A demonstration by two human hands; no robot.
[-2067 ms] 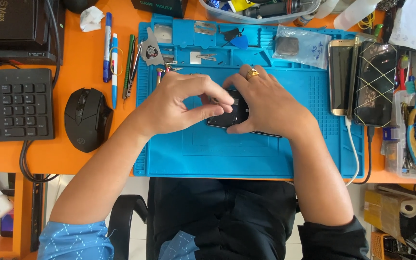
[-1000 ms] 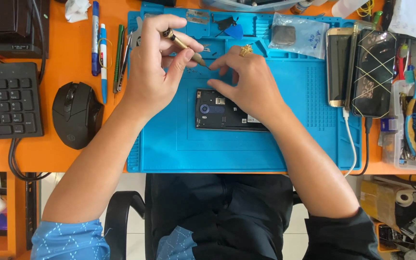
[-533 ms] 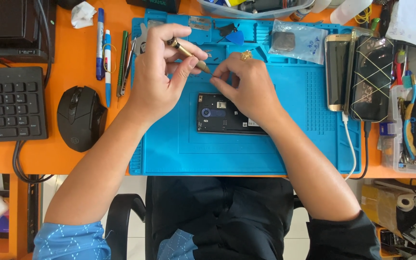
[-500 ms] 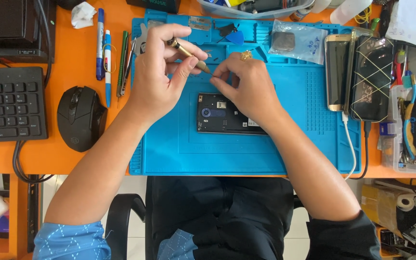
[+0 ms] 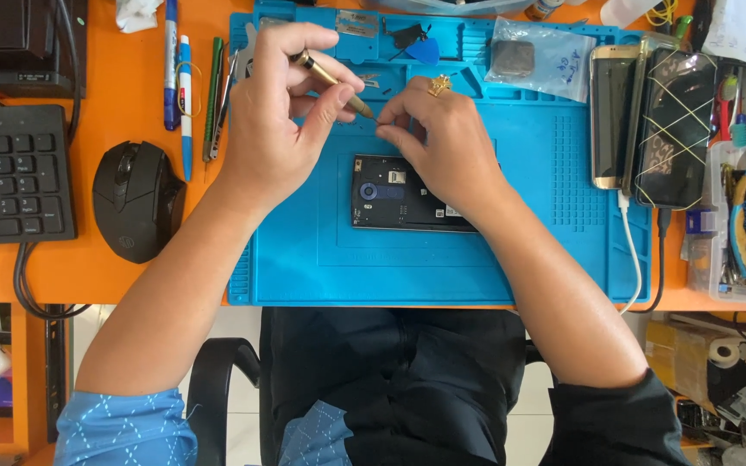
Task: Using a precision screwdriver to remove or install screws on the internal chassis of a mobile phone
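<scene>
Since the frame two seconds back, both hands have lifted off the opened black phone with its back cover removed (image 5: 412,194), which now lies bare near the middle of the blue silicone repair mat (image 5: 511,259); over the last half second they have hardly shifted. The left hand (image 5: 282,112) is clenched around a slim brass-coloured precision screwdriver (image 5: 331,80), its tip slanting right toward the right hand (image 5: 433,138), whose fingertips (image 5: 383,126) are pinched together at that tip. Whether they grip a screw or a bit is too small to tell. The meeting point hangs just beyond the far edge of the phone. Anything tiny slipping from the pinch could drop into the exposed phone or roll away across the mat, and the driver tip could prick a finger.
</scene>
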